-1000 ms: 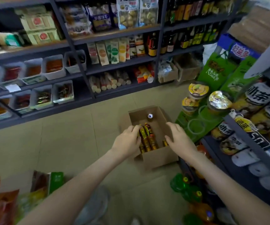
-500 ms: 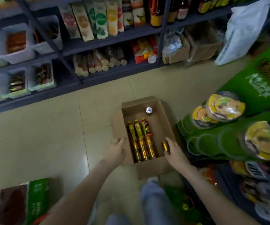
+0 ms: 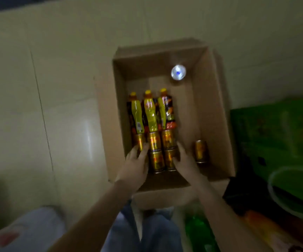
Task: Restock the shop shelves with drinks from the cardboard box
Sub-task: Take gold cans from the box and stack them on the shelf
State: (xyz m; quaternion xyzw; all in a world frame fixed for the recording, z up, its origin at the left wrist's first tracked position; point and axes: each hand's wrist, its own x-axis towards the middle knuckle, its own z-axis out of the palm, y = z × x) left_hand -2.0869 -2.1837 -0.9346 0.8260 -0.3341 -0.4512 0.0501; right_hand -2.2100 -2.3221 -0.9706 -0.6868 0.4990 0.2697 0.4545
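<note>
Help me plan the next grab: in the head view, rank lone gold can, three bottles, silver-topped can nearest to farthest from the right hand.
1. Lone gold can: just right of the right hand.
2. Three bottles: ahead and left.
3. Silver-topped can: far end.

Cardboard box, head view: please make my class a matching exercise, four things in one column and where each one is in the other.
Things:
1. three bottles
2. lone gold can
3. silver can top
4. left hand

Places:
A. far right corner
B. fingers on the leftmost gold can
C. side by side in the middle
D. near end, right side, apart from the other cans

Pairs: 1-C, 2-D, 3-A, 4-B
</note>
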